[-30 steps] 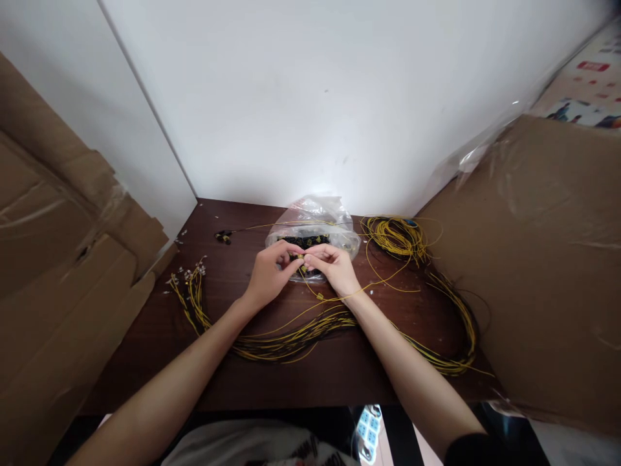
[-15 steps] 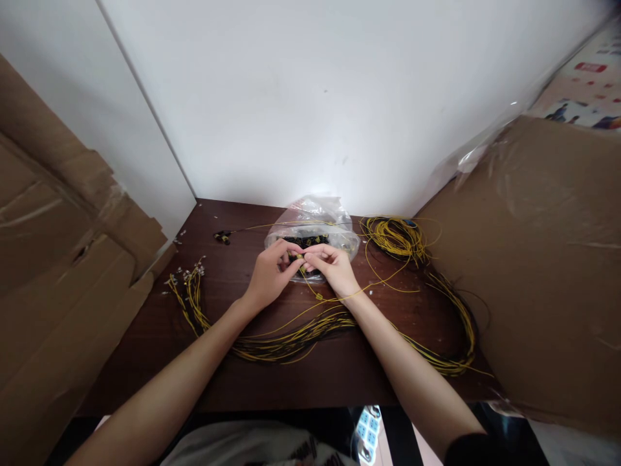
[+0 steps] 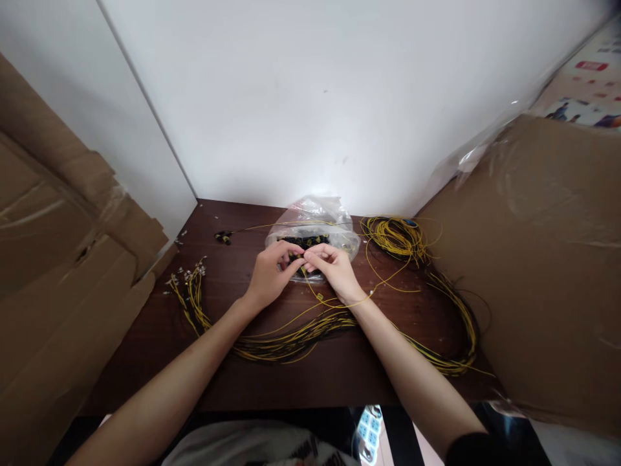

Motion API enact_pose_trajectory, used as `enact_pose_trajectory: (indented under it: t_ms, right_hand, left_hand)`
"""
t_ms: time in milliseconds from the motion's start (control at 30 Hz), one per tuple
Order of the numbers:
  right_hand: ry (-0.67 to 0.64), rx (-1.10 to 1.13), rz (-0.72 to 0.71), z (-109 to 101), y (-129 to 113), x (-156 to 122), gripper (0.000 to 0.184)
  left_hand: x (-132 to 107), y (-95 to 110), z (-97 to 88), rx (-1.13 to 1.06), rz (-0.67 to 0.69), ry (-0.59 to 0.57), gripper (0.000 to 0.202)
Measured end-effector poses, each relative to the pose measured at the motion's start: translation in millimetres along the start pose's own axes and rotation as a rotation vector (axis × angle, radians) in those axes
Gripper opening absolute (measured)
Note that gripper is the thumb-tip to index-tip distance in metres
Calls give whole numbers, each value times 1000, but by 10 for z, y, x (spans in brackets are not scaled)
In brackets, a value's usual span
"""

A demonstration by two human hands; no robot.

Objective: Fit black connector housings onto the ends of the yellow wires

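From where I stand, the printed sheet with a red label [image 3: 592, 66] at the upper right is too blurred to read, and so are the dark letters on the worn pale shirt [image 3: 262, 443].

The left hand [image 3: 275, 266] and right hand [image 3: 330, 266] meet at the fingertips over the near part of a clear plastic bag [image 3: 315, 208] of small black-and-yellow parts [image 3: 310, 240]. Both thumbs and forefingers look pinched on the upper end of a thin yellow wire [image 3: 308, 283], though the fingers hide most of that spot. The wire drops toward a small yellow tag [image 3: 319, 297], and a yellow strand crosses the right wrist.

The dark brown wooden table [image 3: 291, 388] ends at a white wall [image 3: 291, 97] behind the bag; brown cardboard [image 3: 58, 252] closes its left side, and a brown carton [image 3: 543, 272] its right. A long yellow-and-black wire bundle [image 3: 286, 348] curves under the forearms, with brown tabletop between it and the front edge. A round yellow wire coil [image 3: 395, 239] lies near the carton.
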State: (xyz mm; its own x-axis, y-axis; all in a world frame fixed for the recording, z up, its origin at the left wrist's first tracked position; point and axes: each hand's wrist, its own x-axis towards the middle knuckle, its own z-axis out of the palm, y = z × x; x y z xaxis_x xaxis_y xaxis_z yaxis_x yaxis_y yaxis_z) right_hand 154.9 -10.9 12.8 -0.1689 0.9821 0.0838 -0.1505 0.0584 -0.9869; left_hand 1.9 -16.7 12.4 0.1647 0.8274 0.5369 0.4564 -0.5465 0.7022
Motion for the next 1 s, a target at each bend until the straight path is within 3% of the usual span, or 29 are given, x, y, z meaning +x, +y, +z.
enact_pose_trajectory:
  t_ms: [267, 500, 800, 1000]
  right_hand:
    - [2, -8, -3, -1, 5, 8, 33]
    - [-124, -49, -43, 49, -12, -14, 32]
    - [-7, -49, -58, 69, -25, -17, 30]
    - [0, -106, -99, 71, -19, -29, 22]
  left_hand:
    - [31, 42, -13, -127, 53, 21, 9]
    - [35, 54, -15, -135, 69, 56, 9]
    - [19, 52, -21, -100, 105, 43, 10]
    - [7, 37, -16, -68, 156, 32, 11]
